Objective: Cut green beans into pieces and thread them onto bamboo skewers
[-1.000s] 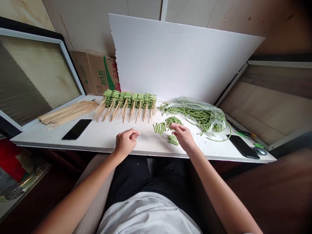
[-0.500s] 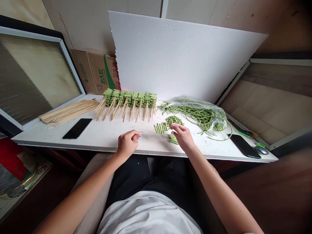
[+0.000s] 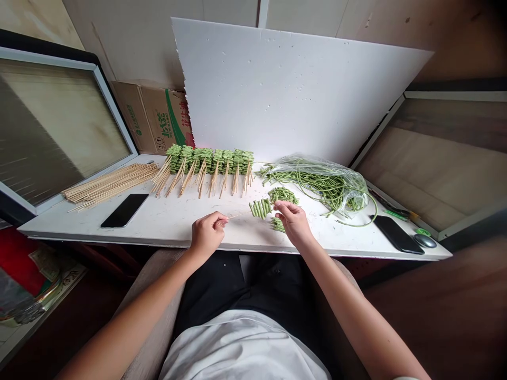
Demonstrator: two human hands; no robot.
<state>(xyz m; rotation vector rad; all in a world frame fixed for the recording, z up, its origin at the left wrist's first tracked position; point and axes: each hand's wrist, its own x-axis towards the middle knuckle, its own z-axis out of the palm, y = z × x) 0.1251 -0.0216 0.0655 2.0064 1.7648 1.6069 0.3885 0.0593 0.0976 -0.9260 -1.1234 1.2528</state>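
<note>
My left hand (image 3: 207, 234) is closed around the bare end of a thin wooden skewer (image 3: 236, 216), held out to the right above the table. Several short green bean pieces (image 3: 260, 208) sit side by side across the skewer's far part. At its tip, my right hand (image 3: 293, 220) has thumb and forefinger pinched together; what lies between them is too small to make out. Just behind those fingers lies a heap of cut bean pieces (image 3: 283, 195). A smaller group of bean pieces (image 3: 278, 225) rests below, partly hidden by my right hand.
Finished bean skewers (image 3: 209, 160) are stacked along the back, handles toward me. Loose skewers (image 3: 111, 184) and a phone (image 3: 124, 210) lie left. To the right are long beans (image 3: 317, 182) in a plastic bag, another phone (image 3: 397, 234) and a round dark object (image 3: 425, 241).
My right hand has shifted slightly left, closer to the skewer's tip. My left hand keeps its hold on the skewer, almost unmoved.
</note>
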